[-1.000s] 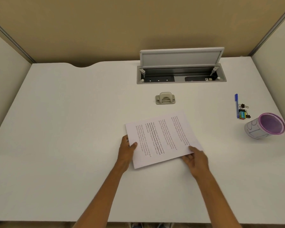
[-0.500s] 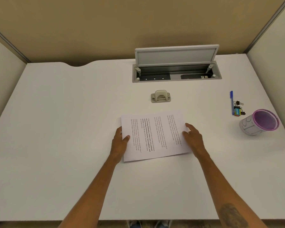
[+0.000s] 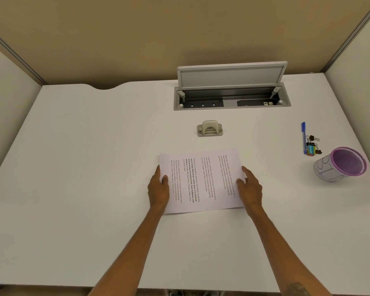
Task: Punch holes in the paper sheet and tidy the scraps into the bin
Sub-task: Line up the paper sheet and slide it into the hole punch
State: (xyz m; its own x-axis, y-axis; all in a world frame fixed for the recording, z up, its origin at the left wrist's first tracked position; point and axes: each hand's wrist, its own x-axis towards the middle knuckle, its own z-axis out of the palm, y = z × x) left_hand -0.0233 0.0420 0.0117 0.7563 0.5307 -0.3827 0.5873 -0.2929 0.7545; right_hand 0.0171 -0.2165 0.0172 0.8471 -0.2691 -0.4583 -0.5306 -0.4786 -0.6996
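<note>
Loads of bare room on this white desk [image 3: 83, 167], the whole left half is open, and there's a wide strip free along the near edge too. Beige partition walls box it in at the back and both sides. At the back sits an open grey cable tray with its lid flipped up [image 3: 231, 90]. Just in front of that, apart from everything, is the small beige metal hole punch [image 3: 210, 128].

Both forearms reach straight in from the near edge. The left hand [image 3: 159, 189] grips the left edge of the white printed paper sheet [image 3: 201, 180], thumb on top, fingers hidden underneath. The right hand [image 3: 249, 188] pinches the right edge the same way.

The sheet lies mid-desk, long axis running left to right, text lines running away from the person, far edge facing the punch.

Off to the right: a blue pen [image 3: 303, 137] beside some black binder clips [image 3: 313, 144], and near them a grey bin with a purple mesh rim [image 3: 340, 164], tipped toward the viewer.
</note>
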